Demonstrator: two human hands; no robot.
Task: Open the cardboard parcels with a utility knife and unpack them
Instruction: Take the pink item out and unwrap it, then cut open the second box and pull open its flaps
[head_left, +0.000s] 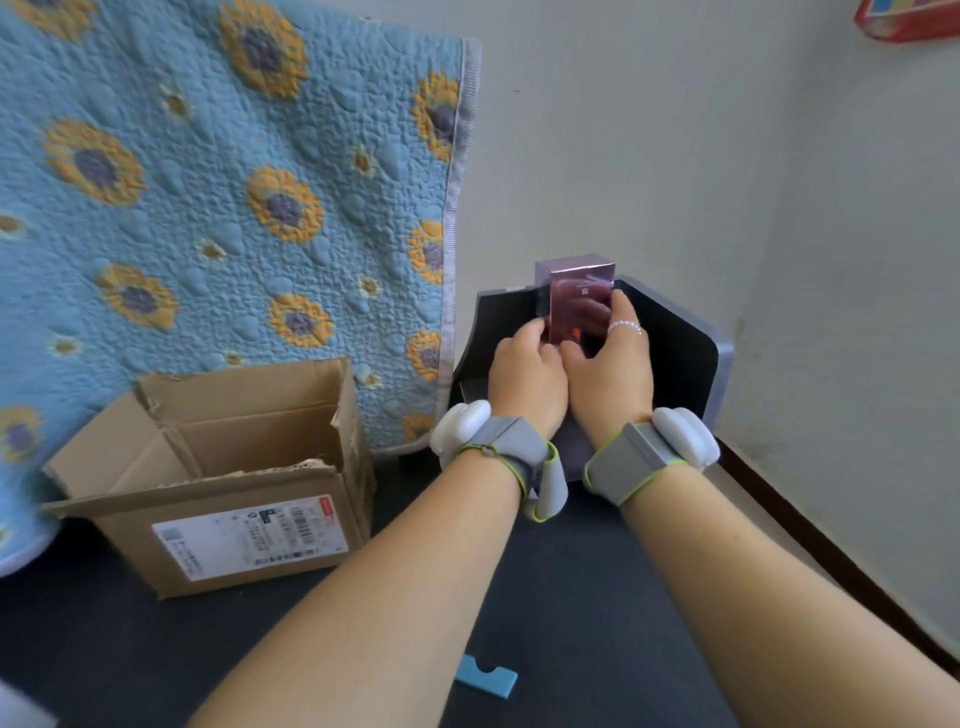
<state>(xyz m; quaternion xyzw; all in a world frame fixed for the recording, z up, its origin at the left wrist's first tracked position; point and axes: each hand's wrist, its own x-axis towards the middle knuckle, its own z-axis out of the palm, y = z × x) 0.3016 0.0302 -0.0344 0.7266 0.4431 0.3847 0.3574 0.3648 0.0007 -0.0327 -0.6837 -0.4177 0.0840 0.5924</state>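
Small box: a shiny purple-pink rectangular carton (576, 301), upright, held up between both hands over the open dark box; its top rises above the dark box's rear wall.
Left hand: the left hand (527, 376) grips the lower left side of the small box; its fingers (535, 332) are curled against that side, clamped on the carton.
Right hand: the right hand (610, 371) holds the right side of the same carton; its fingers (623, 312) reach up along the right edge, pressed on it, and one of them wears a pale beaded ring (625, 327).
Wrists: each wrist carries a grey strap with a white rounded device, the left band (506, 447) and the right band (639, 460).
Dark box: a black open gift-type box with lilac outside (691, 353) stands behind the hands, its walls spread open, near the white wall.
Cardboard parcel: a brown corrugated carton with a white shipping label (234, 493) stands to the left, well apart from the hands, flaps open and torn at the edges.
Surface: a dark grey surface (571, 571) carries both boxes.
Blue piece: a small light blue flat object (485, 678) lies on the surface between the forearms; what it is I cannot tell.
Quilt: a blue quilted cover with yellow sunflowers (208, 182) hangs behind the parcel.
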